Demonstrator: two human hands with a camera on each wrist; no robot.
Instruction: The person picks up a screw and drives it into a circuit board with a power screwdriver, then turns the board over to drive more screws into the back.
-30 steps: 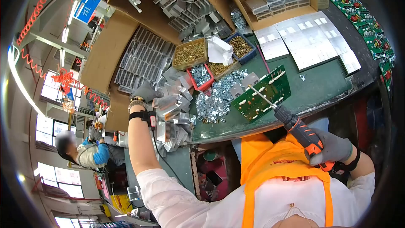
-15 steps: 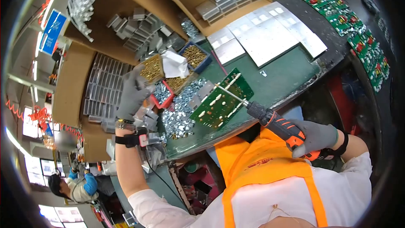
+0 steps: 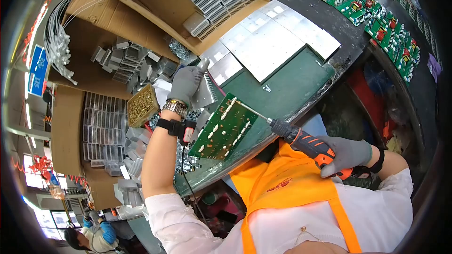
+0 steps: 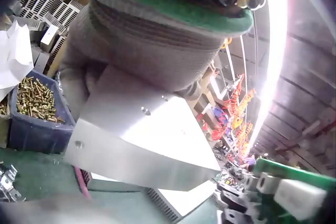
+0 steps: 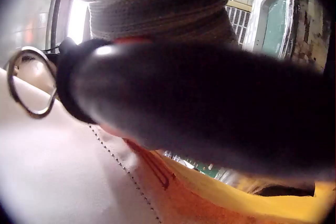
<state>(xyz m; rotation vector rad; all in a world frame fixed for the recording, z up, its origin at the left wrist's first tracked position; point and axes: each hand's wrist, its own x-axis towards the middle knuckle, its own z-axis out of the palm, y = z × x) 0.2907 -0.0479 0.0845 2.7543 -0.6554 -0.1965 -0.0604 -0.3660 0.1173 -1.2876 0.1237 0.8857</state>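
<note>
- Left hand (image 3: 184,84), gloved: fingers curled round an aluminium plate (image 4: 142,140), held above the green bench (image 3: 287,84), just beyond the circuit board (image 3: 223,127) that lies near the bench's front edge.
- Right hand (image 3: 346,156), gloved: wrapped round the handle of an orange electric screwdriver (image 3: 306,143). Its bit reaches the board's far corner; contact cannot be told.
- Progress, as judged: the plate is in hand but not yet laid on the board, and no screw shows at the bit, so fastening appears not begun.
- Left wrist view alone shows small holes in the plate and a blue bin of brass screws (image 4: 34,108) beside it.
- Head view alone shows both hands and the board together.
- Right wrist view shows only the dark tool body, close and blurred.
</note>
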